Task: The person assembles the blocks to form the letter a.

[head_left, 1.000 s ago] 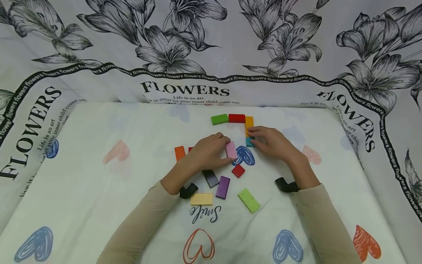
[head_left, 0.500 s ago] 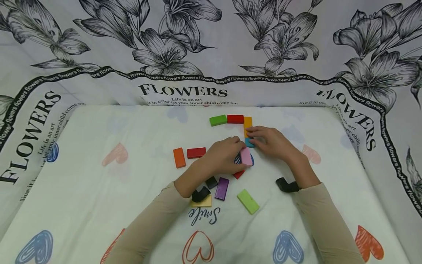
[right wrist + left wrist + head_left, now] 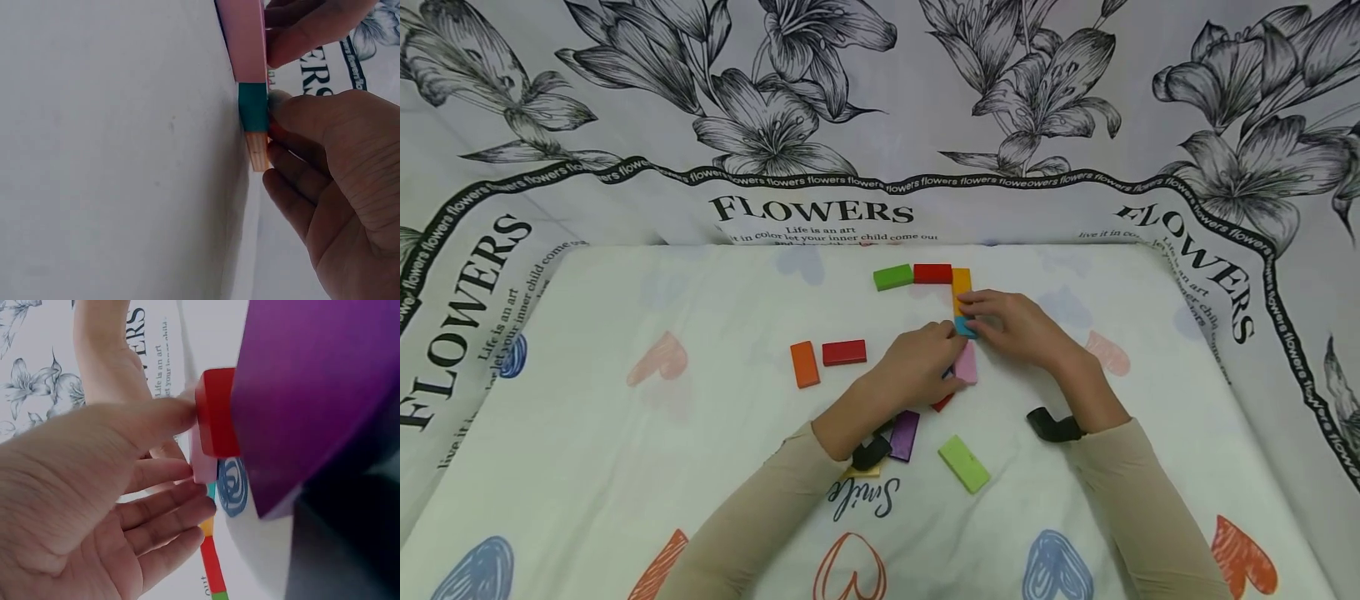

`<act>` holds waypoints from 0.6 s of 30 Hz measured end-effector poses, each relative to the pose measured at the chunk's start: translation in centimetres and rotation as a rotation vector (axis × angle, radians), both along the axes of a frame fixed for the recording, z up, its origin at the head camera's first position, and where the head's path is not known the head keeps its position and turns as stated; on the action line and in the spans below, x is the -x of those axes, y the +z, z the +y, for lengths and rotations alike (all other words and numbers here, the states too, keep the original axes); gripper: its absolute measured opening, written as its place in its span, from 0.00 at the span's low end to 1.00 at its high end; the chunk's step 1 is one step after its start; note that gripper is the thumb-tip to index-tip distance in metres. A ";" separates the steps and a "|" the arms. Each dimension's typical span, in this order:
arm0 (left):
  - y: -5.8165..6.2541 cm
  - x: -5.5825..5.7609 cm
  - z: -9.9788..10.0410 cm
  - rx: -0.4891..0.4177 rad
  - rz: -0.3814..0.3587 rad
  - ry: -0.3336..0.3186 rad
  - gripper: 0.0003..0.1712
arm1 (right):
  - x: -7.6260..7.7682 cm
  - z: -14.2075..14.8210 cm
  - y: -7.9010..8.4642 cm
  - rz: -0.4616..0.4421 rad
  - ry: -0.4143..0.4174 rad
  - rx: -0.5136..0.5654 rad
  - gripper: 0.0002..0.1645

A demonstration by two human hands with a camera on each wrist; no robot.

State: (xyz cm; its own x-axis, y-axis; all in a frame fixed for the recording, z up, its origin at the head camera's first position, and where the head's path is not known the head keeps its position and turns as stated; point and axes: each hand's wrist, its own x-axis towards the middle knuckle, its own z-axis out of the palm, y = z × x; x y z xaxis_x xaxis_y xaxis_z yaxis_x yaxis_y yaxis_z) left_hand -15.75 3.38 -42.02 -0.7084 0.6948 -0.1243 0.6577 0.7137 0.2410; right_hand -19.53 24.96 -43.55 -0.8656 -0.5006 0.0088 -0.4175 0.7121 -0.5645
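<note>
My left hand (image 3: pixel 917 367) pinches a pink block (image 3: pixel 967 365) between thumb and fingers. The block's far end meets a small blue block (image 3: pixel 966 327), and the right wrist view shows them end to end. My right hand (image 3: pixel 1018 325) has its thumb at the blue block and its fingertips against a yellow-orange block (image 3: pixel 961 279). From there the row turns left through a red block (image 3: pixel 932 273) to a green block (image 3: pixel 892 277). A small red block (image 3: pixel 943 403), partly hidden, lies just below the left hand.
Near the left forearm lie a purple block (image 3: pixel 904 437) and a mostly covered pale yellow block (image 3: pixel 865 472). A lime green block (image 3: pixel 964 464) is closer to me. Further left are an orange block (image 3: pixel 805 364) and another red block (image 3: pixel 844 352). A patterned white cloth (image 3: pixel 587 433) lies underneath.
My left hand has carried the pink block to the right, up against the near end of the blue block. My right hand has stayed at the blue and yellow-orange blocks.
</note>
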 end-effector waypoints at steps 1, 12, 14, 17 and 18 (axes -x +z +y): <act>0.0 -0.1 0.1 0.003 0.012 0.003 0.33 | 0.0 0.0 0.0 0.003 -0.001 0.001 0.21; 0.2 -2.0 0.4 0.043 0.131 -0.008 0.23 | -0.2 -0.2 -0.1 0.008 -0.010 -0.019 0.21; 0.3 -2.0 0.4 0.037 0.130 -0.011 0.21 | -0.1 -0.2 -0.1 0.008 -0.013 -0.020 0.21; 0.2 -2.0 0.5 0.026 0.137 -0.004 0.20 | 0.0 -0.2 -0.1 0.011 -0.013 -0.017 0.21; 0.2 -2.0 0.5 0.030 0.140 0.000 0.20 | 0.0 -0.2 -0.2 0.011 -0.013 -0.017 0.21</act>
State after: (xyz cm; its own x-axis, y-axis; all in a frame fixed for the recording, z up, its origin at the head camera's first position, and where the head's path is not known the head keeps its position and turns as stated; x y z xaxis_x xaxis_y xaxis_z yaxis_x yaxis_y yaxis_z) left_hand -13.77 3.89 -41.80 -0.7199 0.6926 -0.0449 0.6837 0.7189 0.1258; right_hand -19.51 24.79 -43.70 -0.8720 -0.4894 0.0103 -0.4144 0.7268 -0.5477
